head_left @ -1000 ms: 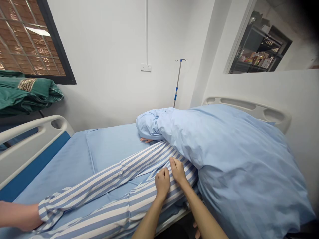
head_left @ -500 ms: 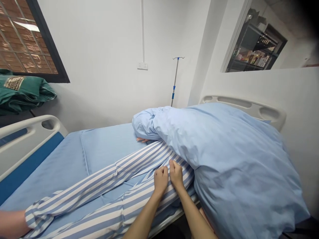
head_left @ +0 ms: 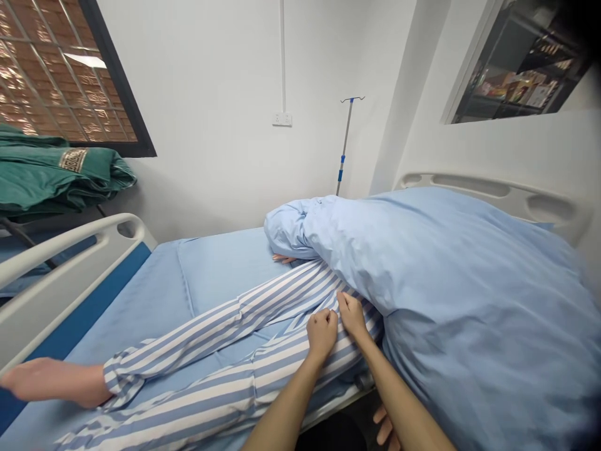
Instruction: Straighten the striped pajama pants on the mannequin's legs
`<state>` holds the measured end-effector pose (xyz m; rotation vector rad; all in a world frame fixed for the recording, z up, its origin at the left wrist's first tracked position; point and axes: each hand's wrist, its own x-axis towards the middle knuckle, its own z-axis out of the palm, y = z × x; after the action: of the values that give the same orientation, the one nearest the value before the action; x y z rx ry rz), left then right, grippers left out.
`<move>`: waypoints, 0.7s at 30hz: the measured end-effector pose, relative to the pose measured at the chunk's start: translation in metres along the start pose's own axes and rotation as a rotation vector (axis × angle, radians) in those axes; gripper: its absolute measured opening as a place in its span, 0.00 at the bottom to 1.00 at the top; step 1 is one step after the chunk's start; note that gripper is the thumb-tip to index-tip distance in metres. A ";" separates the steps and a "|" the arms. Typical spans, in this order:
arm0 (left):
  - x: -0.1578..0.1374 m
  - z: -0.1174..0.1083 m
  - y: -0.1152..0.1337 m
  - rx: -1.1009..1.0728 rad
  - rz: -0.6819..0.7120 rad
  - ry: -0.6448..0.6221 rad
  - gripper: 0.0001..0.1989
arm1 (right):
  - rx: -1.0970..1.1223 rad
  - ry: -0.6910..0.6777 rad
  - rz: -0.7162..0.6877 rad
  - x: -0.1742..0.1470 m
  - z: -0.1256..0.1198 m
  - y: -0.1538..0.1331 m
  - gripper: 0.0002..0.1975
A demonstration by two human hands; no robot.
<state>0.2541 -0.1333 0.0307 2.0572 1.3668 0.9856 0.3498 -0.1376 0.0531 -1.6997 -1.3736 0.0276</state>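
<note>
Blue-and-white striped trousers (head_left: 192,344) cover the legs of a figure lying on the bed; whether it is a person or a manikin I cannot tell. My left hand (head_left: 322,332), closed in a fist, is over the nearer thigh. Close beside it and slightly farther up the leg is my right hand (head_left: 352,316), also curled into a fist. Neither fist shows anything in it, and whether they touch the cloth is unclear. A pale blue quilt (head_left: 451,275) hides the figure's upper body, just right of my right hand.
The lying figure's hand (head_left: 284,258) pokes out under the quilt, another hand (head_left: 385,429) hangs by the near bed edge, and a bare foot (head_left: 61,381) lies left. Bed end boards (head_left: 134,228), an IV pole (head_left: 345,144) and a green folded cloth (head_left: 42,178) stand around.
The view has shifted left, so the bed and quilt sit farther right and the bare foot shows. My right fist is a little farther ahead of the left; both remain closed over the thigh.
</note>
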 end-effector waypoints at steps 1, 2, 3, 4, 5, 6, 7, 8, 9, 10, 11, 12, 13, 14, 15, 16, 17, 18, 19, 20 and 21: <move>-0.001 0.001 0.001 -0.016 -0.007 0.001 0.17 | -0.021 -0.002 0.019 -0.001 0.002 0.005 0.19; -0.001 0.002 0.002 -0.038 -0.013 -0.004 0.16 | -0.043 -0.005 0.031 -0.003 0.004 0.009 0.19; -0.002 0.000 0.003 -0.066 -0.020 -0.019 0.16 | -0.063 -0.010 0.036 -0.004 0.005 0.012 0.20; -0.001 -0.005 0.002 -0.099 -0.030 -0.049 0.16 | -0.083 -0.015 0.037 -0.005 0.007 0.014 0.20; -0.001 -0.013 -0.001 -0.139 -0.039 -0.096 0.16 | -0.102 -0.019 0.036 -0.006 0.007 0.015 0.20; 0.000 -0.026 -0.007 -0.180 -0.045 -0.156 0.16 | -0.124 -0.024 0.033 -0.006 0.008 0.015 0.21; 0.001 -0.045 -0.017 -0.212 -0.050 -0.218 0.16 | -0.148 -0.033 0.029 -0.006 0.008 0.014 0.21; 0.000 -0.069 -0.029 -0.237 -0.045 -0.277 0.16 | -0.175 -0.043 0.026 -0.006 0.008 0.014 0.21; -0.001 -0.098 -0.045 -0.231 -0.038 -0.307 0.16 | -0.200 -0.050 0.027 -0.006 0.008 0.013 0.21; -0.005 -0.130 -0.062 -0.192 -0.050 -0.301 0.17 | -0.222 -0.056 0.030 -0.007 0.008 0.013 0.20; -0.010 -0.164 -0.081 -0.148 -0.090 -0.269 0.17 | -0.238 -0.060 0.032 -0.007 0.008 0.013 0.20; -0.018 -0.197 -0.100 -0.095 -0.152 -0.176 0.17 | -0.249 -0.063 0.032 -0.007 0.009 0.014 0.20; -0.027 -0.229 -0.119 -0.052 -0.227 -0.044 0.17 | -0.255 -0.063 0.030 -0.008 0.009 0.015 0.20; -0.038 -0.256 -0.138 0.000 -0.303 0.103 0.18 | -0.260 -0.064 0.027 -0.008 0.010 0.016 0.20; -0.050 -0.277 -0.156 0.058 -0.361 0.204 0.18 | -0.265 -0.065 0.022 -0.009 0.011 0.017 0.20; -0.063 -0.293 -0.173 0.118 -0.407 0.219 0.18 | -0.274 -0.064 0.018 -0.009 0.011 0.018 0.20; -0.074 -0.302 -0.189 0.174 -0.439 0.227 0.17 | -0.286 -0.062 0.014 -0.010 0.012 0.018 0.20; -0.085 -0.306 -0.204 0.235 -0.468 0.225 0.17 | -0.302 -0.059 0.013 -0.011 0.012 0.017 0.20; -0.093 -0.306 -0.216 0.304 -0.480 0.198 0.17 | -0.319 -0.059 0.012 -0.012 0.013 0.016 0.20; -0.100 -0.304 -0.226 0.363 -0.489 0.179 0.16 | -0.338 -0.062 0.013 -0.012 0.013 0.014 0.20; -0.104 -0.300 -0.234 0.413 -0.493 0.160 0.16 | -0.358 -0.067 0.017 -0.013 0.013 0.013 0.20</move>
<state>-0.1402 -0.1386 0.0199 1.7798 2.1765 0.7024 0.3477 -0.1385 0.0308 -2.0208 -1.4790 -0.1621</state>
